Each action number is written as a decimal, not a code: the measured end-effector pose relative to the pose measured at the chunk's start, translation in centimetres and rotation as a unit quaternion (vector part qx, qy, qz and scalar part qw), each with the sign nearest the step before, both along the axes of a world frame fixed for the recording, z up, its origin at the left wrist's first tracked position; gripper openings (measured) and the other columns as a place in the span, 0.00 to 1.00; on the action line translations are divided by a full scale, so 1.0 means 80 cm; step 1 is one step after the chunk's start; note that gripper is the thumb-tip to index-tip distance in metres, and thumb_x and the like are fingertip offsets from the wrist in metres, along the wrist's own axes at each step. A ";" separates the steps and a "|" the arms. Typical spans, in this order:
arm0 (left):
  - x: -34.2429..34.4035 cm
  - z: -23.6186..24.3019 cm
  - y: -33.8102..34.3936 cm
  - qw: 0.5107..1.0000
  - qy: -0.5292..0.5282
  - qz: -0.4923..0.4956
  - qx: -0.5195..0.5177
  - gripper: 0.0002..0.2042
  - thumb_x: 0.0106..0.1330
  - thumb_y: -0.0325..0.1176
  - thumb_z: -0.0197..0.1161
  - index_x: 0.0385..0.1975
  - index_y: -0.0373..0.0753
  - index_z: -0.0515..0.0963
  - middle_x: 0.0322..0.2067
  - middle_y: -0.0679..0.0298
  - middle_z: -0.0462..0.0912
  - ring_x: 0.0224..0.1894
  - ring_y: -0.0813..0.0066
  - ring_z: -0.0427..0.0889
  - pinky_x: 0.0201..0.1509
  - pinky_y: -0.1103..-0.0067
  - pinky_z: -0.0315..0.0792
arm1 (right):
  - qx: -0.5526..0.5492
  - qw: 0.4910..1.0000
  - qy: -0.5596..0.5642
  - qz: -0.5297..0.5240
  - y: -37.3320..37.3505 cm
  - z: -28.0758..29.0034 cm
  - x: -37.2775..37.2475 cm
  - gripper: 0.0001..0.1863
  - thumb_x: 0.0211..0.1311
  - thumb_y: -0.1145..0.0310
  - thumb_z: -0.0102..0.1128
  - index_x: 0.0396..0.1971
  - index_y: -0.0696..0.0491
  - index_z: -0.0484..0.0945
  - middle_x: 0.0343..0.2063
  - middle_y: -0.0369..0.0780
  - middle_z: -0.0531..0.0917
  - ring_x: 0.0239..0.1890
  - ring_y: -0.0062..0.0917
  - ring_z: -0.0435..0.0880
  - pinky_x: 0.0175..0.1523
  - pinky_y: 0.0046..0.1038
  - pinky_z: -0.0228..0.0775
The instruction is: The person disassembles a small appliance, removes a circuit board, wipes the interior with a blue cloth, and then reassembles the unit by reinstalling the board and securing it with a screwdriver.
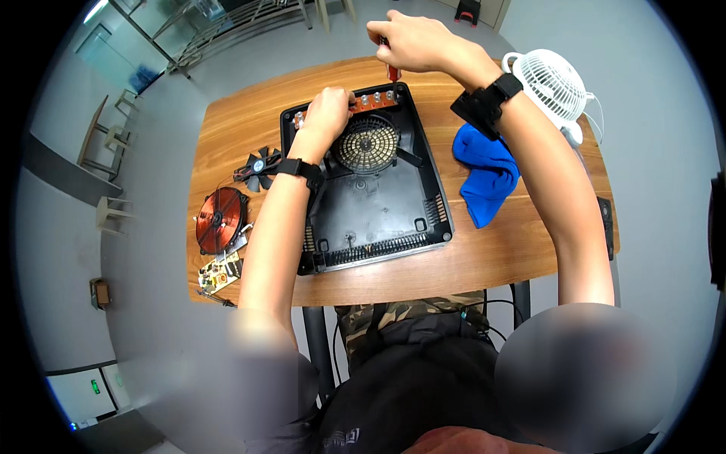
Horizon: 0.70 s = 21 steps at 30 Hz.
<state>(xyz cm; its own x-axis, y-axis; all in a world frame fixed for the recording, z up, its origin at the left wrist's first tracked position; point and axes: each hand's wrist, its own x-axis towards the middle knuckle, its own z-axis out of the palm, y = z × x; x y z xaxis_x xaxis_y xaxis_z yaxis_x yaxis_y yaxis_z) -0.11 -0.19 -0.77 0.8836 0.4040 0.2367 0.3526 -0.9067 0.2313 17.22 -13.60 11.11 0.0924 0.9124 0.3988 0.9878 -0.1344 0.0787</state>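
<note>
A black plastic cooker housing [370, 204], open on its upper side, lies on the wooden table in front of me, with a round vent grille [366, 143] in its floor. Along its far wall runs a narrow orange circuit board [378, 100] with several round silver parts. My left hand [327, 113] is closed over the middle of this board, its fingertips partly hidden. Raised above the housing's far right corner, my right hand [416, 44] is wrapped round a screwdriver [393, 73] with a red handle, pointing down; its tip is hard to make out.
Left of the housing lie a black fan [259, 168], a copper coil [221, 219] and a green-yellow circuit board [218, 274]. To the right are a crumpled blue cloth [488, 172] and a white desk fan [550, 83] with its cable. The table edge [393, 293] runs close to my body.
</note>
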 end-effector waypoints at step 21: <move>0.000 -0.009 0.005 1.000 -0.010 -0.003 0.026 0.10 0.57 0.26 0.68 0.40 0.39 0.86 0.37 0.47 0.86 0.43 0.48 0.85 0.49 0.63 0.80 | -0.040 0.995 0.027 -0.087 -0.013 0.040 -0.036 0.19 0.65 0.55 0.56 0.37 0.59 0.78 0.35 0.54 0.84 0.39 0.50 0.84 0.44 0.45 0.77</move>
